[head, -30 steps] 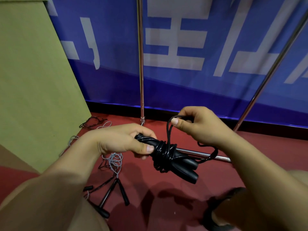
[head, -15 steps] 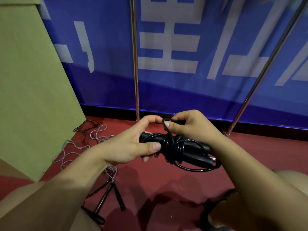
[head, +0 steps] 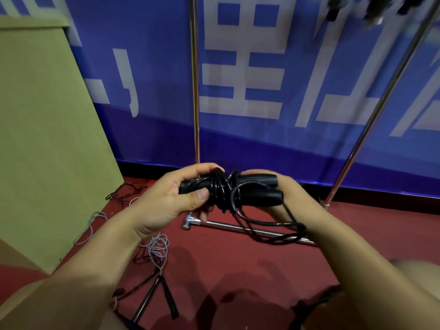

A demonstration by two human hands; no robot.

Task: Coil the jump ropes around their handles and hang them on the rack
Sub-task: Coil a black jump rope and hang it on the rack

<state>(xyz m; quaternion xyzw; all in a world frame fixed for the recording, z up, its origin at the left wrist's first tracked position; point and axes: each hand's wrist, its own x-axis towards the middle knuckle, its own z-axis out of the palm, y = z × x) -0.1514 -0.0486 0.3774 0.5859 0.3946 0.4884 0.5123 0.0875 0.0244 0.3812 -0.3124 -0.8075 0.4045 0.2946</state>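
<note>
A black jump rope (head: 228,189) lies across both my hands, its cord wound several times around the two handles held side by side. My left hand (head: 171,198) grips the left ends of the handles, thumb on top. My right hand (head: 288,198) cups the right ends from behind and below, its fingers mostly hidden. A loose loop of cord (head: 273,231) hangs down under the right hand. The metal rack (head: 195,91) stands behind, with an upright pole, a slanted pole (head: 378,103) and a floor bar (head: 238,227). Dark coiled ropes (head: 371,10) hang at the top right.
Grey and black jump ropes (head: 154,253) lie tangled on the red floor at the lower left, with black handles (head: 166,296) near my leg. A green panel (head: 47,139) stands on the left. A blue banner (head: 262,79) covers the wall behind the rack.
My right hand has let go of the cord end it pinched above the bundle and moved to the right ends of the handles. The bundle rose and the view tilted up.
</note>
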